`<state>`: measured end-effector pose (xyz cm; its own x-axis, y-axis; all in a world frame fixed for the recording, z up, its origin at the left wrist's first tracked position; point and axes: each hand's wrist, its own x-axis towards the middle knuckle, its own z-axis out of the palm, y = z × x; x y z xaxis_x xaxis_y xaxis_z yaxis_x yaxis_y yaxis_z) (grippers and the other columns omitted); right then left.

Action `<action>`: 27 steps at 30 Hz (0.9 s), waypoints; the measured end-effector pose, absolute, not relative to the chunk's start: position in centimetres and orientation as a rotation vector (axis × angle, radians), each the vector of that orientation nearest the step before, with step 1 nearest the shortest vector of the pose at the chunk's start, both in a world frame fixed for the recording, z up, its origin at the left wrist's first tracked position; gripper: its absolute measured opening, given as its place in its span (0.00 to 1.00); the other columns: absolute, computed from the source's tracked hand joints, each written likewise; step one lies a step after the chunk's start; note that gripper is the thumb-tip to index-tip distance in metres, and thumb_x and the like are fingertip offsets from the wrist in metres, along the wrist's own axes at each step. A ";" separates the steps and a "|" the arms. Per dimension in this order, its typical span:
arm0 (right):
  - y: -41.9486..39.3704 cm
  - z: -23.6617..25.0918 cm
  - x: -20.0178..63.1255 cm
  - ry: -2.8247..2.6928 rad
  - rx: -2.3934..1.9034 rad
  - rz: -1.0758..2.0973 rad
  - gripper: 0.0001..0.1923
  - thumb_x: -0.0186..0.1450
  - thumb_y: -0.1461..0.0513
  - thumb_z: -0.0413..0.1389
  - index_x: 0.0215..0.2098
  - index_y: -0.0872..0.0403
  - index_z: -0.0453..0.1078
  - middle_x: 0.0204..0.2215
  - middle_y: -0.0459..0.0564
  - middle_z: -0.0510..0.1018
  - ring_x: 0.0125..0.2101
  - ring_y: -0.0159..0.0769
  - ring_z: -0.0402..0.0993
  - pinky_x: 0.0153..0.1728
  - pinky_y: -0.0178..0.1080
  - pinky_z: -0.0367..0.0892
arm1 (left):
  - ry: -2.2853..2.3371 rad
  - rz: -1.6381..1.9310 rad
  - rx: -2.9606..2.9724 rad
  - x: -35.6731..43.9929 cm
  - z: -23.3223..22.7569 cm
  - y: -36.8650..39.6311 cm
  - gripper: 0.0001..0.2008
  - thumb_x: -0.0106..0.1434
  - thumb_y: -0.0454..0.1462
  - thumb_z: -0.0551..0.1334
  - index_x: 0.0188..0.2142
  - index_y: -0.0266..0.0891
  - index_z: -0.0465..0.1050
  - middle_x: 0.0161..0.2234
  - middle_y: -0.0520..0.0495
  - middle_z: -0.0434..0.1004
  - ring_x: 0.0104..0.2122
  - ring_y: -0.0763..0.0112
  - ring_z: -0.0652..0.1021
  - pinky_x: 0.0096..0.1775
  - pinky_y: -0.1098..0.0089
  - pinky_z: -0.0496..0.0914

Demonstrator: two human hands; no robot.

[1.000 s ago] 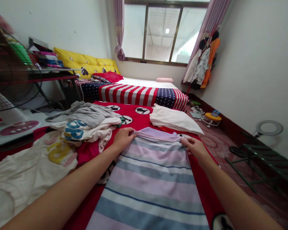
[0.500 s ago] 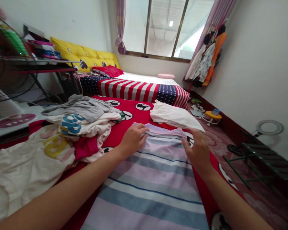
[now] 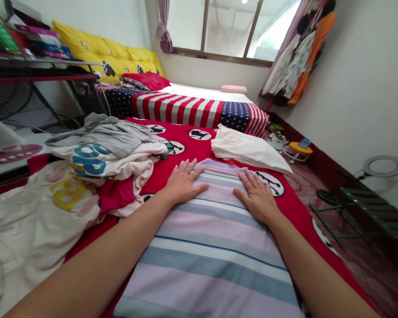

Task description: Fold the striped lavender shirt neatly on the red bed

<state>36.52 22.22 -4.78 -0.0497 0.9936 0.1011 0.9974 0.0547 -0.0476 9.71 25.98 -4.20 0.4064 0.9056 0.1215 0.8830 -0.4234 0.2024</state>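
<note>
A striped shirt (image 3: 215, 247) in lilac, grey-blue and white lies stretched out in front of me, its lilac collar (image 3: 215, 165) at the far end. Flat on its upper left side rests my left hand (image 3: 185, 182), fingers spread. My right hand (image 3: 257, 194) lies on the upper right side, also with its fingers stretched out. Neither hand grips the cloth. Beneath the shirt is a red cover (image 3: 199, 152) with black-and-white round prints. Beyond the collar, to the right, sits a folded white garment (image 3: 248, 148) with some orange-red cloth under it.
On the left are heaped clothes: a grey garment (image 3: 116, 134), a white printed shirt (image 3: 132, 165) and a cream garment (image 3: 29, 221). A desk (image 3: 63, 76) and fan base (image 3: 13, 152) stand farther left. A green folding stool (image 3: 371, 212) is at right, a flag-patterned bed (image 3: 185, 110) behind.
Both hands have gone from pinching the shirt near its collar to lying flat on it with fingers spread. The view has tilted slightly downward.
</note>
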 end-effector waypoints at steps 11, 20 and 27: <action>20.2 -2.8 39.1 -1.738 -2.406 -0.239 0.42 0.65 0.42 0.43 0.63 0.66 0.56 0.65 0.71 0.51 0.64 0.64 0.44 0.56 0.71 0.42 | 1.723 0.506 2.360 7.7 -4.9 27.2 0.27 0.70 0.49 0.46 0.65 0.44 0.54 0.66 0.42 0.52 0.65 0.57 0.53 0.63 0.55 0.49; 4.1 -3.2 25.3 -2.747 -0.887 0.002 0.37 0.68 0.48 0.44 0.69 0.54 0.42 0.64 0.56 0.59 0.64 0.49 0.52 0.61 0.58 0.51 | 1.702 0.509 2.337 7.3 -4.6 27.6 0.27 0.69 0.50 0.45 0.64 0.46 0.57 0.66 0.45 0.53 0.65 0.56 0.54 0.63 0.52 0.48; 3.6 -3.4 25.5 -2.752 -0.707 0.035 0.32 0.67 0.48 0.48 0.65 0.54 0.54 0.58 0.54 0.68 0.59 0.41 0.64 0.59 0.45 0.59 | 1.689 0.522 2.339 7.1 -5.0 27.9 0.28 0.69 0.52 0.44 0.64 0.48 0.56 0.66 0.45 0.53 0.65 0.54 0.53 0.62 0.52 0.48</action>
